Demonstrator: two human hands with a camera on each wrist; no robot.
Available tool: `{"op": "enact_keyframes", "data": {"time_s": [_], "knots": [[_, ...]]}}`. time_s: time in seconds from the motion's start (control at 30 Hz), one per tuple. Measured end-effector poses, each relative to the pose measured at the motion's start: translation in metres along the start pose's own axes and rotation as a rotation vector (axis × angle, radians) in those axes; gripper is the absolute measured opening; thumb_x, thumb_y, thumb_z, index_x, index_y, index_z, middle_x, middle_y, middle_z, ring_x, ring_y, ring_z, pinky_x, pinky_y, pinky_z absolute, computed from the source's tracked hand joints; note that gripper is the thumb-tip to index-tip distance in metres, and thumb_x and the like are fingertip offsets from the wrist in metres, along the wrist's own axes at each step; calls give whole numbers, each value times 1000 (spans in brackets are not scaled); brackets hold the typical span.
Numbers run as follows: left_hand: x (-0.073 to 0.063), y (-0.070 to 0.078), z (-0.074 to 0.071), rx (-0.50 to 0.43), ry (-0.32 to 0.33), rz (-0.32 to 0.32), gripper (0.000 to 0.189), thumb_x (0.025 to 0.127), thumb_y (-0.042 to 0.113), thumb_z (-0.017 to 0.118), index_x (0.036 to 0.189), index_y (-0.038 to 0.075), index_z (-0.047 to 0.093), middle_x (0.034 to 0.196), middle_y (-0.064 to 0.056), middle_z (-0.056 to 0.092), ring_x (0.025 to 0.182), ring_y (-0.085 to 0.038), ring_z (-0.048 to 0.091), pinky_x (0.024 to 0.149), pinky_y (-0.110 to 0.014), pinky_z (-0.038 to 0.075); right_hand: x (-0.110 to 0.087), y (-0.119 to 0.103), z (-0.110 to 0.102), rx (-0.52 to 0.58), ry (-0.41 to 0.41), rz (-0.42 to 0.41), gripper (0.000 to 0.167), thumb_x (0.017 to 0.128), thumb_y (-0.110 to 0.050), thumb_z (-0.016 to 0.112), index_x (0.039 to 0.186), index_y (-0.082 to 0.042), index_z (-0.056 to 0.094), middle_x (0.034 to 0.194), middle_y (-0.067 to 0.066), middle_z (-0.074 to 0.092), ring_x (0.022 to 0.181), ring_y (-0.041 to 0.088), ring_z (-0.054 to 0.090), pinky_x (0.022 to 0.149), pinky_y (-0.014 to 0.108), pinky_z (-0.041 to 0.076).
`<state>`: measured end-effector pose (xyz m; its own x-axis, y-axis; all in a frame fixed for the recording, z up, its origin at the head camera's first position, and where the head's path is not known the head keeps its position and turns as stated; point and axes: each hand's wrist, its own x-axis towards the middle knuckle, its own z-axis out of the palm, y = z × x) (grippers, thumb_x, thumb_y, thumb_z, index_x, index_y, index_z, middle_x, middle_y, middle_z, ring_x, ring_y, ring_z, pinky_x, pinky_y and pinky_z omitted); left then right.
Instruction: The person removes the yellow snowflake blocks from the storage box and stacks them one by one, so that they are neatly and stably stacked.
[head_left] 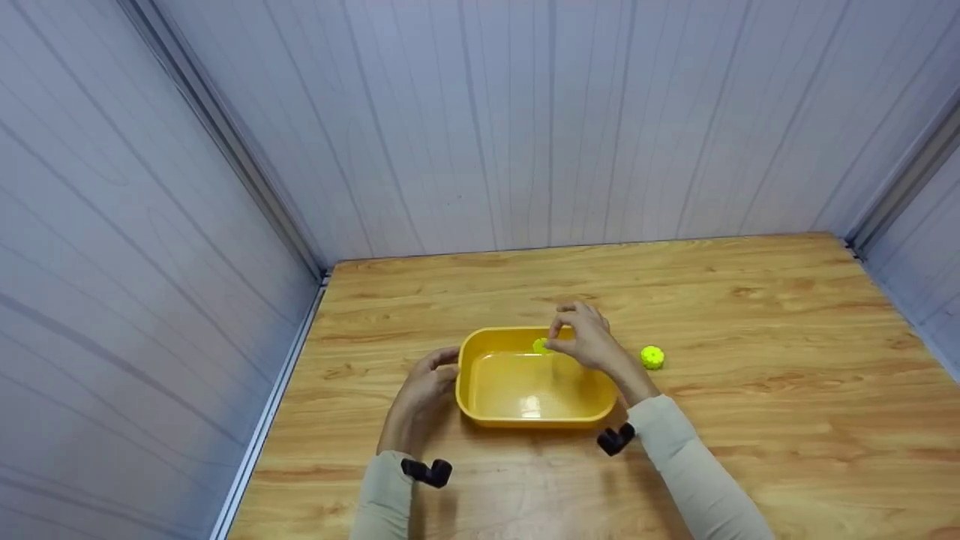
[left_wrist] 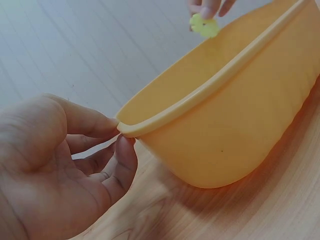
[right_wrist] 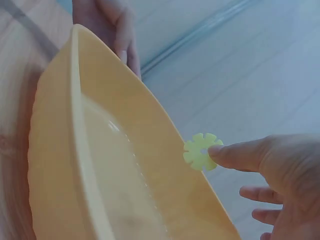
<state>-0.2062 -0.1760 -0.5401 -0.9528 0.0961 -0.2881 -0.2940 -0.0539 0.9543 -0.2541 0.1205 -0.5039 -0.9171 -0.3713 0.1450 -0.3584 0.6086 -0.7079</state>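
A yellow plastic basin [head_left: 536,423] sits on the wooden table, its inside bare as far as I can see. At its left end my left hand [head_left: 425,386] pinches the rim; the left wrist view shows fingertips above and below the lip [left_wrist: 129,131]. Over the basin's far side, my right hand [head_left: 589,337] holds a yellow-green snowflake disc [right_wrist: 199,151], flat with notched edges and a small centre hole. Thumb and index finger pinch it by its edge area, while the other fingers stay apart from it.
To the right of the basin lies a yellow-green stack of notched discs [head_left: 652,357]; how many is unclear. Pale panel walls [head_left: 510,135] enclose the wooden tabletop [head_left: 757,360] at the back and sides. Black wrist mounts [head_left: 427,472] stick out from both sleeves.
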Motion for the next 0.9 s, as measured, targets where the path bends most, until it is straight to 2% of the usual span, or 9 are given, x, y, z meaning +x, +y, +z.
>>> {"op": "enact_keyframes", "data": {"time_s": [0.13,0.3,0.5,0.9], "knots": [[1,1,1,-27,-1,-17,49,86,-3,53,134,-5,47,131,-22,47,99,-22,57,79,-28,51,-7,9,-9,66,5,38,16,85,-25,71,81,-15,60,136,17,48,130,41,36,107,61,20],[2,1,1,-29,27,-43,47,85,-2,56,132,-2,50,128,-20,51,93,-19,58,75,-28,51,-16,19,-22,124,29,85,16,86,-24,69,85,-12,60,137,18,46,131,41,34,107,61,26],[2,1,2,-33,17,-61,47,87,-2,55,133,-1,48,129,-18,49,93,-19,56,75,-27,50,-27,32,-40,182,64,122,17,89,-25,67,89,-9,60,141,18,42,134,42,29,108,65,21],[0,2,1,-34,21,-79,48,87,1,58,134,2,49,132,-15,50,98,-19,57,81,-29,51,-53,74,-78,185,110,206,33,92,-36,60,96,-3,58,145,23,36,138,46,25,107,66,22]]}}
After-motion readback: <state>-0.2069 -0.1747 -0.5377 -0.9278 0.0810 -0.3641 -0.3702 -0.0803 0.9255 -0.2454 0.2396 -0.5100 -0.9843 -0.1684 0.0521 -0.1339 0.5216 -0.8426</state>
